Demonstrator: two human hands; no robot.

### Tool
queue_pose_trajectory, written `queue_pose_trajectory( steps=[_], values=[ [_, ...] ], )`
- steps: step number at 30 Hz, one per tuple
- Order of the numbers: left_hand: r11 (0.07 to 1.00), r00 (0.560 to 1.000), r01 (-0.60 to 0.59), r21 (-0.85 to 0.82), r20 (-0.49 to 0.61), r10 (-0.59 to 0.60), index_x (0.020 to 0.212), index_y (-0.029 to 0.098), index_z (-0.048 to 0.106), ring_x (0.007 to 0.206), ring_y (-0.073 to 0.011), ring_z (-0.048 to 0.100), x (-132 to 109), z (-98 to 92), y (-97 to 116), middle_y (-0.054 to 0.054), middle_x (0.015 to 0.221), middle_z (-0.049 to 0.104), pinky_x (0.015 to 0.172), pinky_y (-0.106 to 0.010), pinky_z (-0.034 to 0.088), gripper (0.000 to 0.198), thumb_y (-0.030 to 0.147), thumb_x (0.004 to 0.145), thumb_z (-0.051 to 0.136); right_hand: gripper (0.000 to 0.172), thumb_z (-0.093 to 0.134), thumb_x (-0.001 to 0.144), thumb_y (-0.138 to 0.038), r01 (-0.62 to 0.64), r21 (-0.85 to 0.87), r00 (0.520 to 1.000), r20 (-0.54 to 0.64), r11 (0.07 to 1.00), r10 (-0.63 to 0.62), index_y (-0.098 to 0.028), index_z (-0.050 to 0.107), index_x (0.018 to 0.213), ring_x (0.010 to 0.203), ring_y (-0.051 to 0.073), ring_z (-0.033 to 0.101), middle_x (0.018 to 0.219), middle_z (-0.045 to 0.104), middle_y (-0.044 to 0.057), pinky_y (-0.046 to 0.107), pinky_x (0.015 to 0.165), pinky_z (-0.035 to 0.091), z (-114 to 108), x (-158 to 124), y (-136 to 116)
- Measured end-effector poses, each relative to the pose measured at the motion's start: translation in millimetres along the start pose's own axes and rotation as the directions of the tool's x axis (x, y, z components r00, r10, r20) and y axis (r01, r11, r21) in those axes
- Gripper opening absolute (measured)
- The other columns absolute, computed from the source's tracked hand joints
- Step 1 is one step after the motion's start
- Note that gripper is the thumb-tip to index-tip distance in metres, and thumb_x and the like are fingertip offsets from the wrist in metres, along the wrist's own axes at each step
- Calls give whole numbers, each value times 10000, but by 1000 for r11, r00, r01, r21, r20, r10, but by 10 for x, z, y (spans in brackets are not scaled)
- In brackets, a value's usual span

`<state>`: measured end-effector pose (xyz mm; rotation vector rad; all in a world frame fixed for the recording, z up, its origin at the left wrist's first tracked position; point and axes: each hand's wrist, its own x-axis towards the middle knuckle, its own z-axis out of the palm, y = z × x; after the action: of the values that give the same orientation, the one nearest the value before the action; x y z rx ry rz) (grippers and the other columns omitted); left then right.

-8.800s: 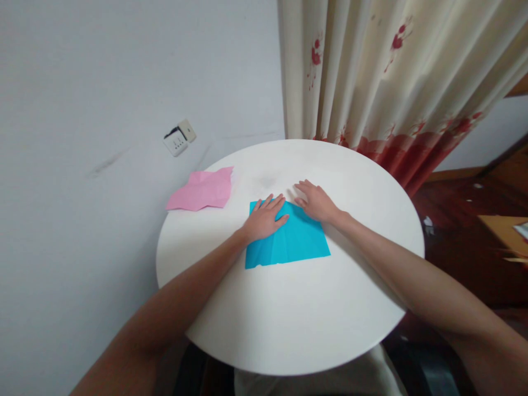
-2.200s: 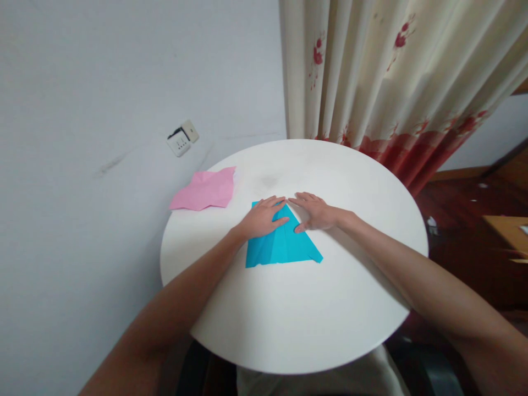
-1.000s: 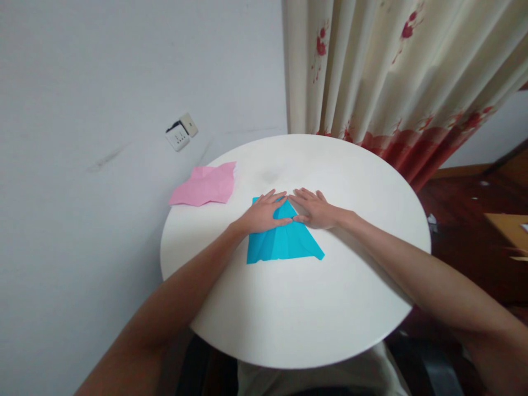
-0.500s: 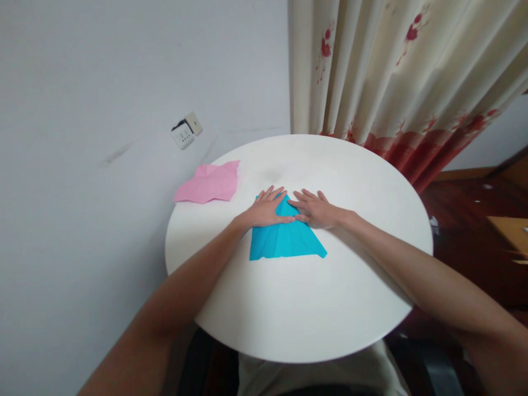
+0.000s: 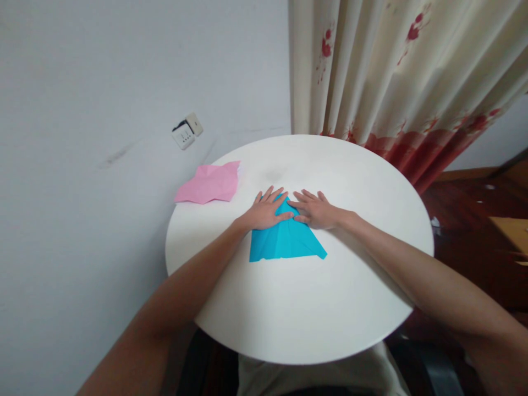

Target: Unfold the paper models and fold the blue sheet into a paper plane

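Note:
A blue sheet of paper with creases lies on the white round table, narrow at its far end and wider toward me. My left hand lies flat with spread fingers over its upper left part and hides that area. Across from it, my right hand rests with fingers apart on the upper right edge of the blue paper, partly on the tabletop. The two thumbs are close together near the middle of the sheet. Neither hand grips anything.
A creased pink paper lies at the table's left edge, by the wall. On the wall is a socket beside a switch plate. A cream and red curtain hangs behind the table. A wooden piece of furniture shows at right.
My left hand has shifted very slightly toward me, its thumb drawing a little away from the right one. My right hand and both papers look the same.

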<state>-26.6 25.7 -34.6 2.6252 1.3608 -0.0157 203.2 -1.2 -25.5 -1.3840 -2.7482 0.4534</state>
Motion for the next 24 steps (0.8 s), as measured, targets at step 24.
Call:
queue_pose_trajectory(
  steps=[24],
  values=[
    [1000,1000,11,-15,-18,-12,1605,276,223,1558,-325,38,-35,-20,50,-43,1685,132,1222,-620,50,833,763,931,280,711,465,973,-574,-17,75,1000,14,997,16,-259,301,1589,1547,383,61,1685,130,120,733,1165,80,-46,-14,12]
  ],
)
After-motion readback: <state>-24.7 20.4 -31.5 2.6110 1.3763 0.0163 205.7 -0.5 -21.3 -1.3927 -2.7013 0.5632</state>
